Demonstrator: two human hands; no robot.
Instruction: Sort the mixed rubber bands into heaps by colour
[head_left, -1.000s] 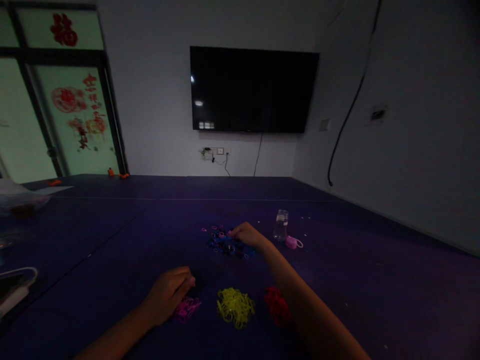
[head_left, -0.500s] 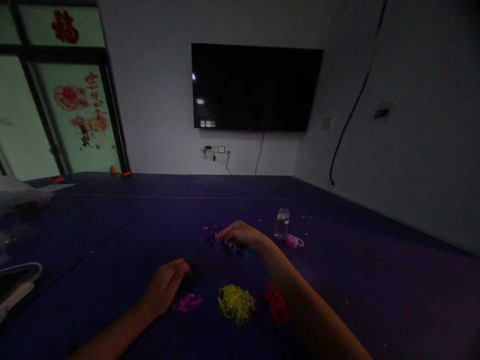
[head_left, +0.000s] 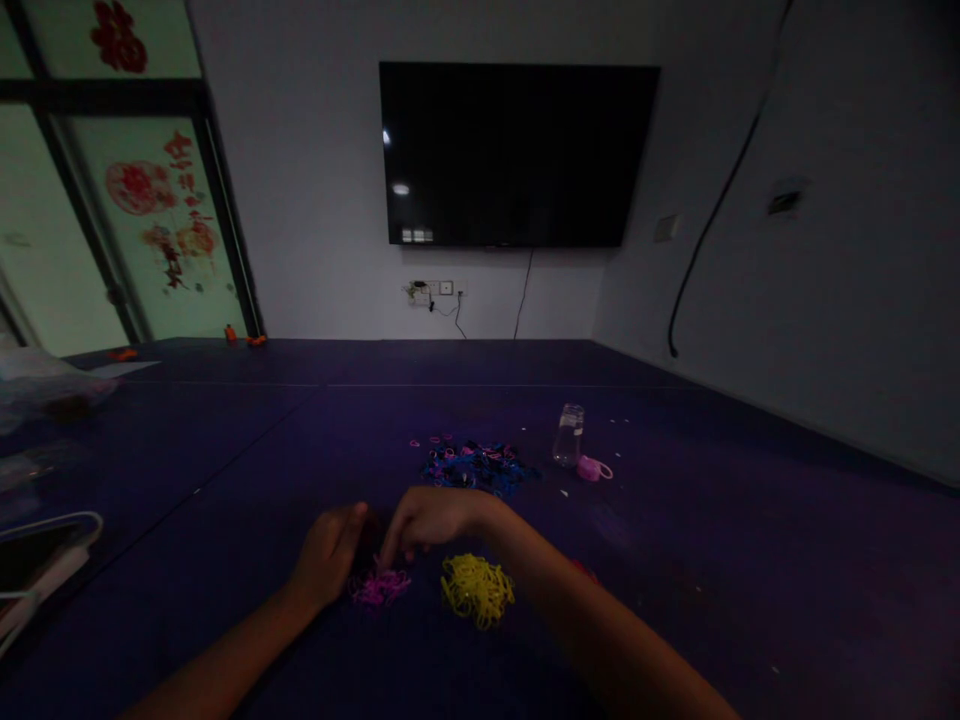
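My right hand (head_left: 431, 517) reaches down to a small pile of pink rubber bands (head_left: 381, 588), its index fingertip touching the top of the pile. Its other fingers are curled, and anything between the fingertips is too small to make out. Beside that pile, on its left, my left hand (head_left: 330, 550) rests on the purple surface (head_left: 247, 480) with its fingers pressed together; the inside of the hand is hidden. Yellow rubber bands (head_left: 477, 590) lie in a heap below my right wrist. Red bands (head_left: 583, 571) are mostly covered by my right forearm. Beyond the hands spreads a mixed heap of blue, dark and pink bands (head_left: 480, 465).
A clear bottle (head_left: 569, 437) stands at right of the mixed heap, with a pink looped cap (head_left: 592, 469) beside it. At the left edge lie a phone-like device (head_left: 45, 560) with a white cable and clear plastic bags (head_left: 45, 385). A television (head_left: 517, 155) hangs on the wall.
My right hand has moved from the mixed heap toward me and left, to the pink pile. My left hand stays beside that pile. The view has tilted slightly.
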